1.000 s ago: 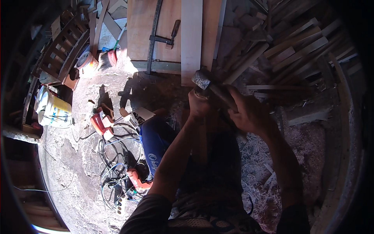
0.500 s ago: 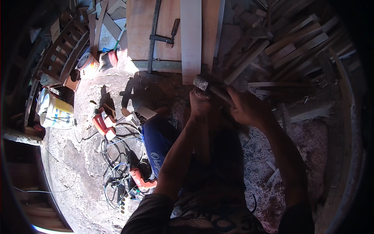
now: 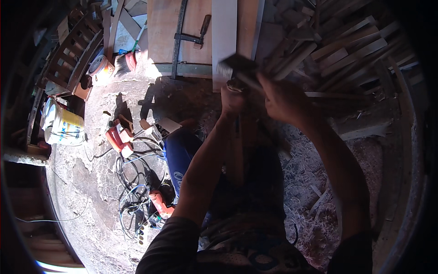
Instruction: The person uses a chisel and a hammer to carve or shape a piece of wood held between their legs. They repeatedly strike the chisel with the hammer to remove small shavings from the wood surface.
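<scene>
My right hand (image 3: 283,98) is closed on the handle of a hammer, whose motion-blurred head (image 3: 238,66) hangs just above my left hand (image 3: 232,102). My left hand grips an upright tool handle (image 3: 235,87) with a worn top; the tool's lower part is hidden in shadow. Beneath my hands a wooden piece (image 3: 235,164) lies between my legs, which are in blue trousers (image 3: 180,150).
Boards (image 3: 223,27) and a bar clamp (image 3: 180,36) lie ahead. Timber offcuts (image 3: 346,50) are piled at right, over wood shavings (image 3: 305,182). At left are a slatted wooden frame (image 3: 70,55), buckets (image 3: 64,123), a red power tool (image 3: 116,139), a drill (image 3: 159,205) and tangled cables (image 3: 132,169).
The hammer and my right hand have moved upward, the head now blurred and higher. My left hand, still gripping the tool, appears slightly higher in the picture, as do the surroundings.
</scene>
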The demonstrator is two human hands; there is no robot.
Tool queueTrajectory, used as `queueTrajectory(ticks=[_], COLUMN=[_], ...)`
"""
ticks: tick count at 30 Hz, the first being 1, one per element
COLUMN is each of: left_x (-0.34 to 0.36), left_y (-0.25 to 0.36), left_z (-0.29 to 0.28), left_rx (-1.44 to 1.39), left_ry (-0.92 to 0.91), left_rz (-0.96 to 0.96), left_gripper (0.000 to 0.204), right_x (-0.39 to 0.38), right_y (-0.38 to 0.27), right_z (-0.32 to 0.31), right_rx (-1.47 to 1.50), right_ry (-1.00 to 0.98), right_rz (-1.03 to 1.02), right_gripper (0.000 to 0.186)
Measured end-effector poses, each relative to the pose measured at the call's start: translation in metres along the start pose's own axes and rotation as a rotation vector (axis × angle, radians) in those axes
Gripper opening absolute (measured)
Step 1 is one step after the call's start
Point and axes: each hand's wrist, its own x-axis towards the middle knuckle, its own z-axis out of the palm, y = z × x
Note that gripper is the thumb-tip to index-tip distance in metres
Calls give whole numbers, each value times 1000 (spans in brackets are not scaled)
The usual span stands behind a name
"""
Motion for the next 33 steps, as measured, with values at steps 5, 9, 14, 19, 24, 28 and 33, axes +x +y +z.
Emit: queueTrajectory(ticks=[5, 9, 14, 19, 24, 28, 33], left_x=[-40, 26, 26, -10, -52, 37, 22], left_y=[33, -23, -29, 14, 24, -57, -28], left_z=[21, -11, 0, 13, 11, -16, 19], left_rx=[-73, -29, -76, -131, -35, 183, 260], left_ry=[110, 11, -1, -22, 15, 221, 254], left_rz=[137, -181, -93, 166, 65, -256, -205], left_gripper=[7, 8, 9, 14, 16, 28, 34], right_x=[-40, -7, 58, -7, -44, 12, 91], right_y=[15, -20, -26, 26, 11, -24, 7], right_z=[-12, -63, -79, 24, -28, -86, -59], right_rx=[129, 282, 276, -98, 139, 191, 291], right_ry=[-214, 52, 648, -348, -233, 58, 800], right_rz=[33, -3, -139, 88, 3, -23, -45], right_gripper=[57, 60, 50, 54, 60, 58, 42])
